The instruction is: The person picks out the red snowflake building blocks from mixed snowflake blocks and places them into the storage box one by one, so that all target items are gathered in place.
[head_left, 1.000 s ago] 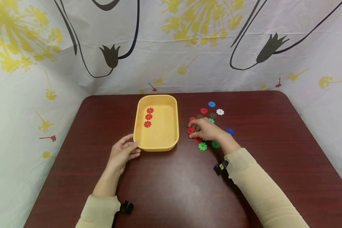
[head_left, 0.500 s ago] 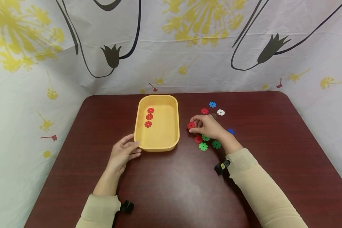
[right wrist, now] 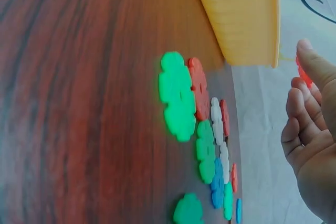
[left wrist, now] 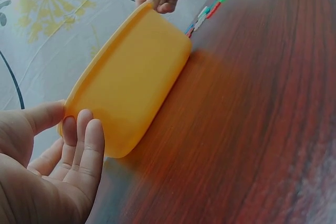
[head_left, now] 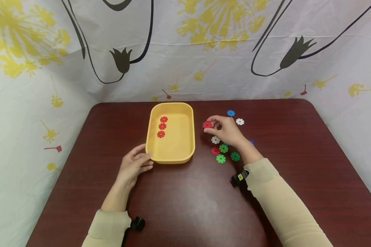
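My right hand point(head_left: 227, 130) pinches a red plastic snowflake disc point(head_left: 207, 124) between thumb and fingers, lifted to the right of the yellow tray point(head_left: 173, 160). The right wrist view shows only part of this disc point(right wrist: 303, 73) beyond the thumb. At the tray's near left corner my left hand point(head_left: 135, 165) grips the rim, thumb on top and fingers against the outer wall, as the left wrist view shows point(left wrist: 68, 150). Inside the tray, a column of red discs point(head_left: 162, 126) lies along the left side.
Below and behind my right hand lie several loose discs: green point(head_left: 221, 158), red point(head_left: 215, 151), white point(head_left: 215, 140) and blue point(head_left: 231, 113). Part of this group is hidden by the hand. A patterned cloth point(head_left: 185, 68) hangs behind the dark wooden table point(head_left: 185, 206).
My right hand has picked up the red disc from the group and moved it up and away toward the table's far side. My left hand stays on the tray.
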The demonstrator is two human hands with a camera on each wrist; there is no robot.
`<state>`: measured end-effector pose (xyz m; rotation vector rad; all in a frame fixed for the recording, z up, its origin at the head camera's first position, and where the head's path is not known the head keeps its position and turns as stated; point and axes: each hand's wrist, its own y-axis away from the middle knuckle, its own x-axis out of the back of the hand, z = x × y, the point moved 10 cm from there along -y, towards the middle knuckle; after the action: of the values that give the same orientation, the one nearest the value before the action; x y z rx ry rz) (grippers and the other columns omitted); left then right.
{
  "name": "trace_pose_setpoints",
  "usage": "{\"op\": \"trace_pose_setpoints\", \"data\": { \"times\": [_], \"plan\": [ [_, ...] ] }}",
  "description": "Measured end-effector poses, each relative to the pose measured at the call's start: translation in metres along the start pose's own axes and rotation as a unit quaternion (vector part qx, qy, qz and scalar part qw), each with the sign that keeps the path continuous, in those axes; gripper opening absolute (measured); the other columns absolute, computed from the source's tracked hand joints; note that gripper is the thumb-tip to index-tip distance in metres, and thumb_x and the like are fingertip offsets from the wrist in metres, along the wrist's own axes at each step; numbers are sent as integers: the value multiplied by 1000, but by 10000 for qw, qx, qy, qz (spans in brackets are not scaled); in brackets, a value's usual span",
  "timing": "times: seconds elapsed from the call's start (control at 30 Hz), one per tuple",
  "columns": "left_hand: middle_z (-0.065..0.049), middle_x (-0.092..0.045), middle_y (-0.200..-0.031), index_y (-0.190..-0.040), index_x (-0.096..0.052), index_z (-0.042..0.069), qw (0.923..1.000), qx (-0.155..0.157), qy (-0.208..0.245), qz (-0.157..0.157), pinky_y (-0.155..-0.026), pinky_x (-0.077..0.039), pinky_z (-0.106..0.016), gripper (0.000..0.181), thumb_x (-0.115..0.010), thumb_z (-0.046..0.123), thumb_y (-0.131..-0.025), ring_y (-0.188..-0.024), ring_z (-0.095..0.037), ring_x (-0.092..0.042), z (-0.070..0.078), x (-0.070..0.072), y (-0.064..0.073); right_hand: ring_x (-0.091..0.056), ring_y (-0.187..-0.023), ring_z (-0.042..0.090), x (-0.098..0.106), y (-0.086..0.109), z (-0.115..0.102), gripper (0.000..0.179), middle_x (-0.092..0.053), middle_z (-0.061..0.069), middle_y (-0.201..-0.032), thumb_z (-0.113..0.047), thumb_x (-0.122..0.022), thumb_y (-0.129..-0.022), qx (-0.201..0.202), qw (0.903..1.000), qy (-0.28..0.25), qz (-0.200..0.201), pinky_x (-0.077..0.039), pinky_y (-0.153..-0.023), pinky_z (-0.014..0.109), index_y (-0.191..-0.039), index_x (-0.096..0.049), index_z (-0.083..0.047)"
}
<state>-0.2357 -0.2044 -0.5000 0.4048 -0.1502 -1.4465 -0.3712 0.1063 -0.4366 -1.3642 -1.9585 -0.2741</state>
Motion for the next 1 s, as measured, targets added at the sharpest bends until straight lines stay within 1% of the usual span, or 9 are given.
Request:
{"op": "trace_pose_setpoints", "data": {
  "times": [0.1,0.23,0.47,0.67,0.83,1.0],
  "plan": [
    [-4,-71,-92,-150,-44,6,10000,-9,-15,15,-71,-63,-27,58,-69,9,-98,-71,-11,-71,0,0,0,-63,-75,18,2,-2,-4,37,-66,6,-90,-22,-82,-88,5,9998,-11,174,-52,-60,29,-117,-69,-3],
    [-4,-71,-92,-150,-44,5,10000,33,-2,53,-71,-63,-28,58,-69,10,-98,-71,-11,-71,-2,1,-1,-64,-76,19,1,-4,-8,39,-67,7,-90,-22,-83,-87,-18,9996,-74,261,-52,-60,29,-118,-69,-2],
    [-3,-71,-91,-148,-45,3,10000,46,2,79,-71,-63,-27,56,-69,9,-98,-71,-11,-71,-2,1,-1,-63,-76,17,-5,-9,-15,38,-67,6,-89,-23,-82,-88,34,9996,-98,264,-52,-60,30,-118,-69,-3],
    [-2,-71,-87,-147,-46,1,9999,40,55,104,-69,-63,-27,56,-69,8,-97,-69,-11,-70,-2,1,-2,-63,-75,17,-10,-15,-24,37,-67,6,-89,-23,-83,-88,139,9993,-275,221,-53,-61,29,-117,-70,-3],
    [-1,-71,-88,-147,-46,1,9999,50,53,113,-69,-63,-27,55,-69,8,-97,-69,-11,-70,-2,1,-2,-62,-74,17,-16,-19,-31,35,-66,6,-87,-20,-82,-88,235,9987,-419,189,-52,-61,28,-115,-70,-2],
    [-3,-71,-89,-147,-46,1,9999,61,48,129,-69,-63,-27,55,-69,9,-97,-69,-11,-70,-3,1,-2,-62,-73,17,-24,-24,-38,34,-66,5,-86,-22,-82,-88,311,9985,-423,129,-52,-61,26,-113,-71,-2]
  ]
}}
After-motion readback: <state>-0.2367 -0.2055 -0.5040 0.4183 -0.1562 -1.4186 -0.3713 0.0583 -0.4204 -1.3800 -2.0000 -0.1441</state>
